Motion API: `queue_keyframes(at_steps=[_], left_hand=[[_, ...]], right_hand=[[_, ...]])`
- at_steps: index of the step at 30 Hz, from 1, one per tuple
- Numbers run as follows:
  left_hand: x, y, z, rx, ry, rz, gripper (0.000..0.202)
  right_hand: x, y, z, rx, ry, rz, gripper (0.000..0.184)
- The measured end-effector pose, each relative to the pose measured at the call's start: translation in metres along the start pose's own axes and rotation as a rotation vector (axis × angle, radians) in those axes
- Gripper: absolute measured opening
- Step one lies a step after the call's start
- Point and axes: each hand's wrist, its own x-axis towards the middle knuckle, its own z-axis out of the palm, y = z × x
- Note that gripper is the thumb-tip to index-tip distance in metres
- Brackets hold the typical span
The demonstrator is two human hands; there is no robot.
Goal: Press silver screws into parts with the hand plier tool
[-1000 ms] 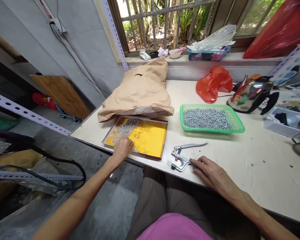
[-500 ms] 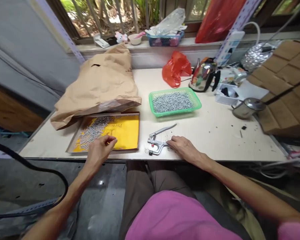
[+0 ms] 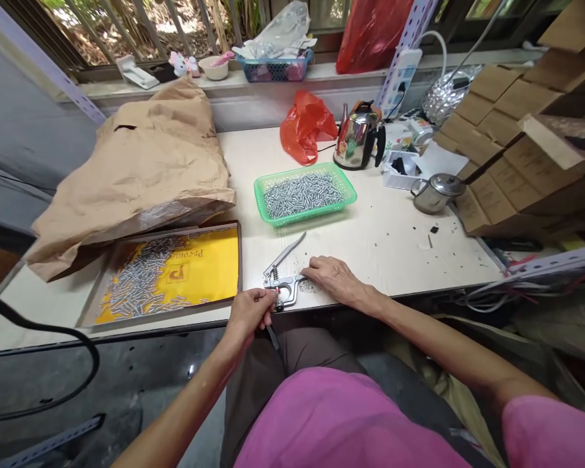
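Note:
Grey metal snap-fastener pliers [image 3: 287,286] lie near the table's front edge, their handles spread and a red bit and a black die at the jaw. My right hand [image 3: 334,278] is closed round the end of the lower handle. At the jaw, my left hand [image 3: 251,310] pinches thumb and fingers together; whatever is between the fingertips is too small to make out. To the left lies a shallow tray [image 3: 240,260] with a yellow bottom and a heap of small silver metal pieces [image 3: 139,279]. Behind the pliers sits a green basket [image 3: 305,216] full of similar pieces.
A large brown paper bag [image 3: 141,156] overlaps the tray's back edge. Behind the basket are a red plastic bag [image 3: 305,127] and a steel kettle [image 3: 358,140]. On the right stand a metal pot [image 3: 437,194] and stacked cardboard boxes [image 3: 507,169]. Small scraps lie about the tabletop.
My left hand has moved right, from over the tray to the pliers' jaw. My right hand stays on the handle. The view has shifted to the right.

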Motion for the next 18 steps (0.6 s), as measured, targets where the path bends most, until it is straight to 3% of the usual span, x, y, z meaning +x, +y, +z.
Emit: queue_keyframes(at_steps=[10, 16, 18], left_hand=[[0.010, 0.002, 0.001, 0.131, -0.067, -0.172, 0.030], [0.016, 0.007, -0.002, 0.177, -0.160, -0.236, 0.032], [0.016, 0.007, -0.002, 0.173, -0.163, -0.248, 0.034]], right_hand=[[0.000, -0.002, 0.006, 0.009, 0.063, 0.010, 0.021], [0.001, 0.005, -0.009, 0.115, -0.007, -0.002, 0.019], [0.009, 0.013, -0.015, 0.130, 0.000, -0.033, 0.040]])
